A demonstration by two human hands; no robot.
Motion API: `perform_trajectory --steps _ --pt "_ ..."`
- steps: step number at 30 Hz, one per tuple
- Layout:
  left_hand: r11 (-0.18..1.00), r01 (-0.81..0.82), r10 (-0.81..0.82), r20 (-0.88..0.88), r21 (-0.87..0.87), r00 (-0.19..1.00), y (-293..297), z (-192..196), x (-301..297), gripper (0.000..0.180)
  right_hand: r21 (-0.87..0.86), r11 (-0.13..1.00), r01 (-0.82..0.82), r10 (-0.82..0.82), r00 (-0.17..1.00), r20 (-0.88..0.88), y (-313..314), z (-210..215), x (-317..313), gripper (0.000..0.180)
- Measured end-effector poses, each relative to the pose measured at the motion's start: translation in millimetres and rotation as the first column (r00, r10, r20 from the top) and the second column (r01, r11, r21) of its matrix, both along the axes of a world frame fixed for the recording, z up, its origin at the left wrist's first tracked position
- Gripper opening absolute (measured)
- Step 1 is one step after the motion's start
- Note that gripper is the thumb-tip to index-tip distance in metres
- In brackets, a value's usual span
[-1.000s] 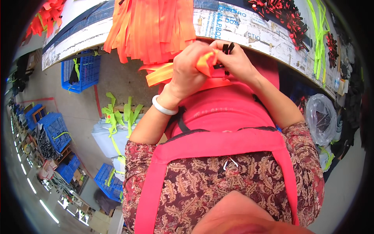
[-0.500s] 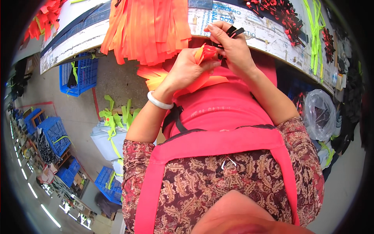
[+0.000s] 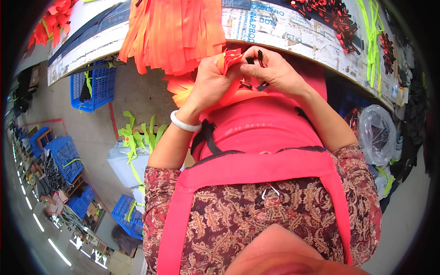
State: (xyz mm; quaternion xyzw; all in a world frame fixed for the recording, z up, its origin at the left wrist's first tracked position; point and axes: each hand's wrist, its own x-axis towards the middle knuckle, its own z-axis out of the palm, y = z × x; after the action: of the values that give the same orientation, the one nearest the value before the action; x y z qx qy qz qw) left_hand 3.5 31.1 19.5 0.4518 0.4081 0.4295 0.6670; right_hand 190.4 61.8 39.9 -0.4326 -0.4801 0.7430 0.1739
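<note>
My left hand is closed around a bunch of orange fabric strips, their gathered ends sticking up past the fingers. The strips' loose lengths trail below over my pink apron. My right hand pinches short black strips between thumb and fingers, close against the left fingertips. Black ends poke out above and below the right fingers; how many pieces there are cannot be made out. Beyond my left hand, a thick row of orange strips hangs over the table edge.
The worn table curves across the front. Red-and-black small pieces and yellow-green strips lie on its right. Blue crates and a pale bundle tied with yellow-green strips stand at left. A clear plastic bag hangs at right.
Both hands have shifted slightly left. My right hand has come down and closer to the left, bringing the black strips beside the gathered orange ends.
</note>
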Motion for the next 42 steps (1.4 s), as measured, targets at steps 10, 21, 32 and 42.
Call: perform_trajectory --steps 10,21,32,42 --pt "0.998 -0.042 0.042 -0.002 -0.039 0.999 1 -1 -23 0.014 0.441 0.859 -0.260 -0.023 0.841 0.540 6 -58 44 0.026" --pt "0.998 0.020 -0.018 0.039 -0.053 0.999 -1 -10 -28 0.014 0.514 0.672 -0.534 -0.145 0.585 0.798 10 -114 60 0.035" --pt "0.992 0.025 -0.020 0.037 -0.121 0.999 -5 -8 -25 0.013 0.804 0.522 -0.286 -0.481 0.679 0.554 38 -175 30 0.036" --pt "0.996 0.016 -0.013 0.038 -0.085 0.999 -7 -9 -21 0.014 0.906 0.424 -0.003 -0.464 0.858 0.220 54 -172 25 0.026"
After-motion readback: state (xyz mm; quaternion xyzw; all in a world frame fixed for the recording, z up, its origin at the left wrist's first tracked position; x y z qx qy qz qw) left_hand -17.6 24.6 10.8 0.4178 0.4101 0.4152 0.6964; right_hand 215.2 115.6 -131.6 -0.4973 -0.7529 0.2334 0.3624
